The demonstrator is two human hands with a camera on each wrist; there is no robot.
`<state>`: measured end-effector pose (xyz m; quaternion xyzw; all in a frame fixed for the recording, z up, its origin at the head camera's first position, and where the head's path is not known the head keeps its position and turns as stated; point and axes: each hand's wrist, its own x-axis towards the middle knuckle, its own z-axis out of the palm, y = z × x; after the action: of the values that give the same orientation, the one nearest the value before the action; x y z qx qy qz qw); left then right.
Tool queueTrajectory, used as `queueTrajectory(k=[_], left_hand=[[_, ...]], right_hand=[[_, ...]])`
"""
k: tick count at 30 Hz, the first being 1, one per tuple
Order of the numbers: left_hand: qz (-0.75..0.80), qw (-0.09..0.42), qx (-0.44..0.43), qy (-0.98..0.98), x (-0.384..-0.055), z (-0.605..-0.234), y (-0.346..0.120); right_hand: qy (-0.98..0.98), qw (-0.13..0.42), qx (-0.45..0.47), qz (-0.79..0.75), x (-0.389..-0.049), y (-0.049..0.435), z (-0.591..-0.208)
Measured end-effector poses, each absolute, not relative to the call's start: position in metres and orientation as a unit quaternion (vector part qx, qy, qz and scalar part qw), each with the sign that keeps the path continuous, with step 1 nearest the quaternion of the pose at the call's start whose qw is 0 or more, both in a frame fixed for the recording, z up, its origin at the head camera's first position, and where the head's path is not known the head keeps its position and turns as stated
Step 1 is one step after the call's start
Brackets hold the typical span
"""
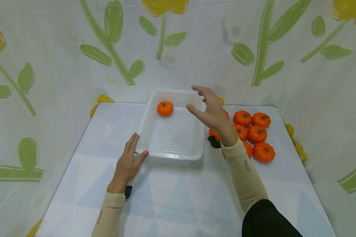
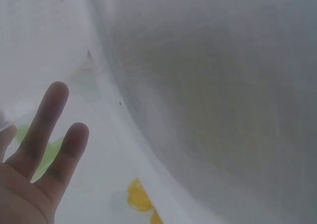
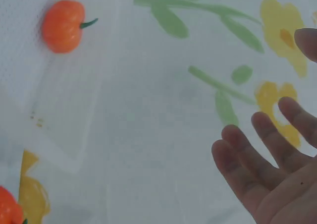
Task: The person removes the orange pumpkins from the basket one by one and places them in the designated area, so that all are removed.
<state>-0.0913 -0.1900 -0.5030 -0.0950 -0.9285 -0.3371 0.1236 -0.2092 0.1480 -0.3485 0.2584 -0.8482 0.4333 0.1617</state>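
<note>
A white perforated plastic basket [image 1: 175, 128] stands at the far middle of the table, one small orange pumpkin [image 1: 165, 109] in its far left part. At the basket's near left corner is my left hand [image 1: 127, 164], thumb along the front rim and fingers at the left side. The left wrist view shows fingers [image 2: 44, 130] extended and spread. My right hand [image 1: 210, 110] is raised over the basket's right edge, fingers apart and nothing held. In the right wrist view, its spread fingers [image 3: 242, 172] are well away from the pumpkin [image 3: 63, 27].
Several more orange pumpkins [image 1: 257, 134] lie grouped to the right of the basket, some partly hidden behind my right hand and wrist. Beneath everything is a table [image 1: 178, 197] with a pale blue triangle pattern. A flower-printed cloth [image 1: 195, 42] hangs behind it.
</note>
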Motion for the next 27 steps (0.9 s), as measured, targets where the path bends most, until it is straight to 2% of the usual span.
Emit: queueTrajectory(k=[10,17,21,27], left_hand=[[-0.338,0.125,-0.094,-0.928,-0.091,-0.502,-0.190],[-0.338,0.133,-0.097,-0.927,-0.093,-0.503,-0.193],[-0.342,0.132,-0.097,-0.925,-0.094,-0.503,-0.193],[-0.346,0.123,-0.092,-0.926,-0.094,-0.505,-0.193]], right_hand=[[-0.864,0.129,0.285,0.394,-0.255,0.105,-0.343],[-0.831,0.147,0.271,0.463,-0.295,0.078,-0.350],[-0.823,0.145,0.231,0.498,-0.311,0.066,-0.367],[-0.824,0.125,0.163,0.528,-0.321,0.053,-0.417]])
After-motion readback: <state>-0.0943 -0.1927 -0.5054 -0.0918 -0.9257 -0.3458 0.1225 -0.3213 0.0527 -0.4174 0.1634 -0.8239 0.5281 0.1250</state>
